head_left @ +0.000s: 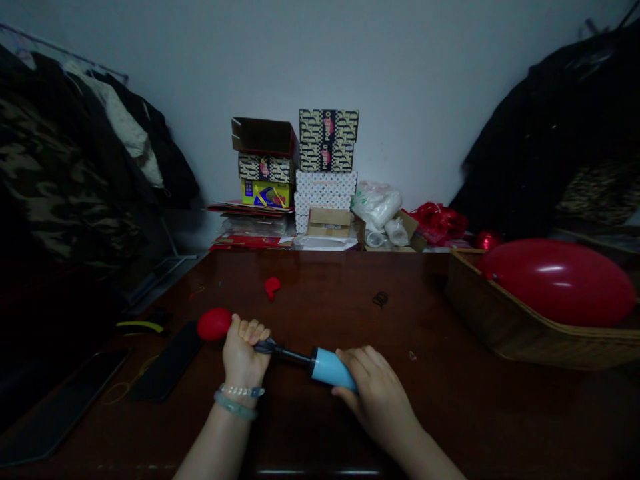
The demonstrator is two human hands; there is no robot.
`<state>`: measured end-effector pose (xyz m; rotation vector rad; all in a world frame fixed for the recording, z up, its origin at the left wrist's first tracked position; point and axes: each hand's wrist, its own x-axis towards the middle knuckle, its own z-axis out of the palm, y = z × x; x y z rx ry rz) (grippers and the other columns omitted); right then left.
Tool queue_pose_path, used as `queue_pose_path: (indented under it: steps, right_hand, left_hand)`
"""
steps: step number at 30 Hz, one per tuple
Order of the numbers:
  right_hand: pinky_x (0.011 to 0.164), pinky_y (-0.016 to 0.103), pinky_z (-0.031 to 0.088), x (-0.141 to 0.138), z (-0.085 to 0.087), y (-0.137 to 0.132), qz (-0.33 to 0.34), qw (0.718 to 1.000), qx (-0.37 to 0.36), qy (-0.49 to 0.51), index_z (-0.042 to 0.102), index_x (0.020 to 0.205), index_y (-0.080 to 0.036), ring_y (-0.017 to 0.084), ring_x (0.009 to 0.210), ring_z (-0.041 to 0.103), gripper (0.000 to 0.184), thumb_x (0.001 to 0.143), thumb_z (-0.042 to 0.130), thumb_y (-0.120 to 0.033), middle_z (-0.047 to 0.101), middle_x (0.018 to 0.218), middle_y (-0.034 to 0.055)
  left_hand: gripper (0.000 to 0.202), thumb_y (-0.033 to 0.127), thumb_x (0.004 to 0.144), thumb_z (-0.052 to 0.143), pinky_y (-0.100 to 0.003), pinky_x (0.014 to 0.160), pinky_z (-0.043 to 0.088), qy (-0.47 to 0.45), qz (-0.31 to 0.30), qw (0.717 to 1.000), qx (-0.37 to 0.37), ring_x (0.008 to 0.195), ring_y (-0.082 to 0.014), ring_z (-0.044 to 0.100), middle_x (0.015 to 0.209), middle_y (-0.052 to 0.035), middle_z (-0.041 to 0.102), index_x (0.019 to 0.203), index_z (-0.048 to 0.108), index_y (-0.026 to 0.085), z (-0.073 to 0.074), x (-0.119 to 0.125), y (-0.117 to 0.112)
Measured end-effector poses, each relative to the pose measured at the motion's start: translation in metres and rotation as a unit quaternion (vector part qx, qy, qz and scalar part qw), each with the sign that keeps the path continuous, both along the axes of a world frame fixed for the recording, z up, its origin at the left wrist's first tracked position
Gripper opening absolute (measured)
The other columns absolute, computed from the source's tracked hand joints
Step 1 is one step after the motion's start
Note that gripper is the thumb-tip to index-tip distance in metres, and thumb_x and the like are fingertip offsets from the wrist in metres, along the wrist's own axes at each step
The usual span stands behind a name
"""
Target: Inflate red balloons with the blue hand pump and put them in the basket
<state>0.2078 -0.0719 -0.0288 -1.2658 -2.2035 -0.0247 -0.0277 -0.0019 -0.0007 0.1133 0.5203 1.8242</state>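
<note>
My left hand (246,347) is closed around the black end of a hand balloon pump (327,368). A small, partly filled red balloon (215,325) sticks out on the left side of that fist; its neck is hidden by the fingers. My right hand (375,393) wraps the pump's light blue barrel from above. Between the two hands a stretch of the pump's black rod shows, and the pump slants slightly down to the right. Beyond my left hand, a limp red balloon (272,287) lies on the dark wooden table (330,293).
At the right stands a wicker basket (525,341) holding a large inflated red balloon (560,280). Black cords (380,299) lie mid-table. Dark flat slabs (167,363) lie at the left. Stacked boxes (327,153) stand beyond the far edge; clothes (75,147) hang at the left.
</note>
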Motion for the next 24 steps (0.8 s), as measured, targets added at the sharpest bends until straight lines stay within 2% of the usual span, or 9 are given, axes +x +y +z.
queue_pose_path:
  steps: [7, 13, 17, 24]
  right_hand:
    - [0.088, 0.044, 0.049, -0.011, -0.003, -0.006, -0.014, 1.000, -0.009, 0.026, 0.057, 0.120, -0.016, 0.027, 0.095, 0.060, 0.055, 0.071, 0.080, -0.020, 0.066, 0.106, 0.0103]
    - [0.086, 0.045, 0.049, -0.016, -0.006, -0.009, -0.024, 0.999, -0.011, 0.035, 0.057, 0.120, -0.019, 0.028, 0.095, 0.061, 0.051, 0.072, 0.077, -0.019, 0.067, 0.106, 0.0097]
    - [0.086, 0.046, 0.049, -0.014, -0.006, -0.007, -0.002, 0.999, -0.013, 0.047, 0.056, 0.123, -0.019, 0.028, 0.095, 0.060, 0.051, 0.075, 0.075, -0.022, 0.066, 0.107, 0.0106]
    - [0.087, 0.045, 0.049, -0.005, -0.001, -0.001, 0.025, 0.999, -0.028, 0.028, 0.054, 0.125, -0.017, 0.028, 0.097, 0.059, 0.054, 0.076, 0.076, -0.026, 0.065, 0.111, 0.0113]
  left_hand:
    - [0.048, 0.023, 0.085, 0.061, -0.019, 0.039, 0.026, -0.018, -0.036, 0.999, 0.006, 0.034, -0.0038, 0.027, 0.045, 0.0092, 0.026, 0.057, 0.023, 0.020, -0.007, 0.021, -0.005]
    - [0.050, 0.028, 0.084, 0.064, -0.019, 0.038, 0.025, 0.005, -0.045, 0.999, -0.004, 0.035, -0.0039, 0.026, 0.045, 0.0093, 0.025, 0.057, 0.023, 0.020, -0.004, 0.033, -0.010]
    - [0.047, 0.027, 0.086, 0.062, -0.019, 0.037, 0.024, 0.002, -0.030, 1.000, -0.010, 0.034, -0.0040, 0.026, 0.044, 0.0089, 0.026, 0.056, 0.026, 0.019, 0.002, 0.025, -0.008]
    - [0.046, 0.022, 0.090, 0.054, -0.019, 0.037, 0.025, -0.008, 0.004, 1.000, -0.009, 0.033, -0.0040, 0.026, 0.043, 0.0083, 0.027, 0.055, 0.025, 0.019, 0.008, -0.004, -0.001]
